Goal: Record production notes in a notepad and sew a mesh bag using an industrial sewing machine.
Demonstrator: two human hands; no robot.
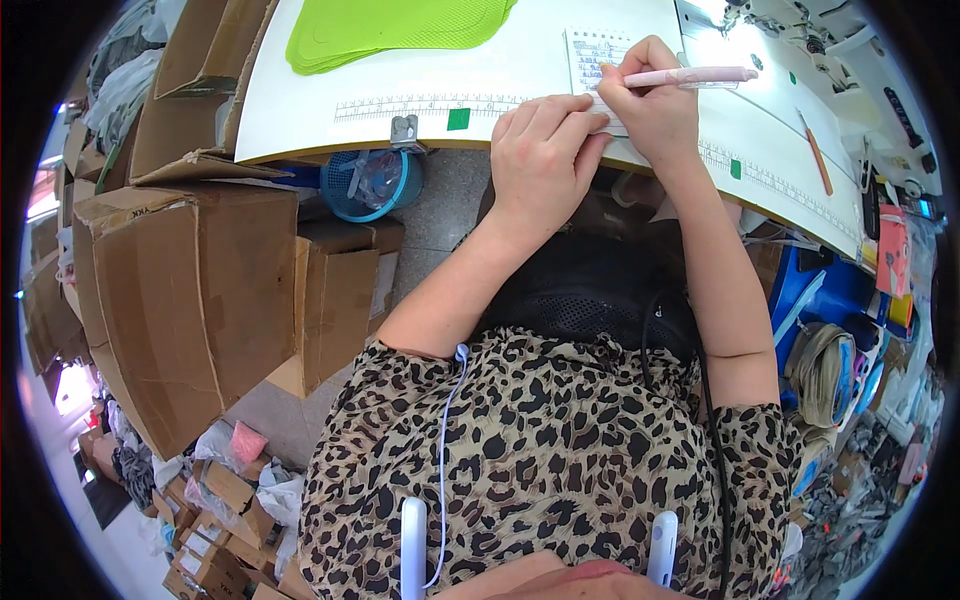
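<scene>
A small spiral notepad (590,47) with handwritten lines lies on the white table, close to its near edge. My right hand (660,115) is closed around a pale pink pen (690,76), whose tip end points down at the page. The pen's tip is mostly hidden by my fingers. My left hand (540,165) has its fingers bent together over the pad's lower part, with the thumb tucked at the table edge, holding the pad.
Bright green mesh pieces (395,30) lie stacked on the table (540,65) at left. An orange-handled tool (818,155) and a sewing machine (800,40) are at right. Cardboard boxes (190,310) stand at left, near a blue basket (372,185) beneath the table.
</scene>
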